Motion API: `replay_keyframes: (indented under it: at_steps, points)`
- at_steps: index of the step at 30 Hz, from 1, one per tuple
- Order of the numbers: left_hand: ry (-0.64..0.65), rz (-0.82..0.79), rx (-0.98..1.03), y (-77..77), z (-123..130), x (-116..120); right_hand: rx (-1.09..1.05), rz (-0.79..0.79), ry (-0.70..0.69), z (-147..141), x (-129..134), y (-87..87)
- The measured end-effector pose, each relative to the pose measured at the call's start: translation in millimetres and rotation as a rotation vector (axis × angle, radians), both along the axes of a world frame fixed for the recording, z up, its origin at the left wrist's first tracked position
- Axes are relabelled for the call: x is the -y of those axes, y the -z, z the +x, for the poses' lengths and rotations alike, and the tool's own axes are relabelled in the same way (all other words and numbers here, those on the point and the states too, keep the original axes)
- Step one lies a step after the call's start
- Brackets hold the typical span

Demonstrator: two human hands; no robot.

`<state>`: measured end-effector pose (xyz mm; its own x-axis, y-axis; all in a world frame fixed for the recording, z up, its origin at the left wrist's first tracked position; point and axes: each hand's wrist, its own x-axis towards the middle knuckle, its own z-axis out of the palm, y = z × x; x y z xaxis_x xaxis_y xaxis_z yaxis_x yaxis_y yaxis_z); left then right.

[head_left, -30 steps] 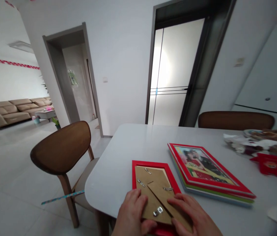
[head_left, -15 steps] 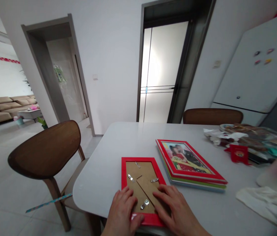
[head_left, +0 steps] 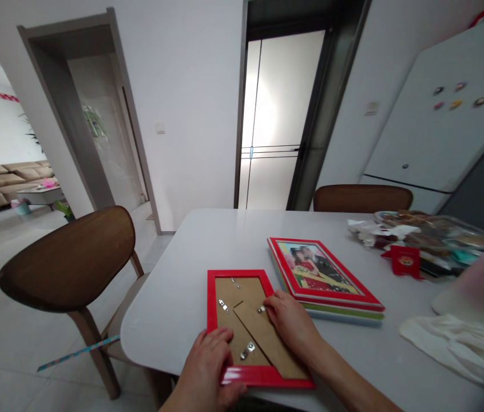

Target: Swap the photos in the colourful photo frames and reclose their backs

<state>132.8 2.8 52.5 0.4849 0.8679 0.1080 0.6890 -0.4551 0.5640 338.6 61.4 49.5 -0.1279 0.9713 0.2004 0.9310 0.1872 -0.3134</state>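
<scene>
Holding red frame (head_left: 211, 303) with left hand (head_left: 210, 369), right hand (head_left: 292, 326) perhaps on clip (head_left: 261, 309)

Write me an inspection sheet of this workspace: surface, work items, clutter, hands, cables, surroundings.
Surface: white tabletop, rounded corner at the near left.
Work items: red frame lying face down, brown backing in it, with metal clips; stack of frames beside it, photo side up on top.
Clutter: red packet, white cloth and plastic-wrapped items at the right; contents unclear.
Hands: left hand at the frame's lower left corner; right hand has its fingertips at the right-side clip.
Cables: nothing seen.
Surroundings: wooden chair at left, another across the table, frosted door, sofa in the background.
</scene>
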Motion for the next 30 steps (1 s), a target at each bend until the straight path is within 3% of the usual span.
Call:
replay_keyframes:
  at_steps: [13, 17, 20, 24, 30]
  points:
    - [-0.023, -0.027, 0.046, 1.2, -4.8, 4.6, -0.01, -0.002, -0.139, 7.1, 4.4, -4.8]
    - [-0.021, -0.016, 0.079, 4.6, -6.0, 3.9, -0.054, 0.053, -0.164, 3.0, 19.8, -8.0]
    - [-0.033, -0.009, 0.08, 4.1, -5.3, 4.4, -0.092, 0.09, -0.277, -8.9, 39.6, -12.0]
    - [-0.046, -0.002, 0.08, 2.1, -3.7, 5.2, -0.082, 0.038, -0.453, -24.8, 61.2, -17.8]
    - [-0.037, 0.023, 0.097, 2.8, -4.2, 5.3, -0.049, -0.013, -0.528, -23.1, 69.5, -21.3]
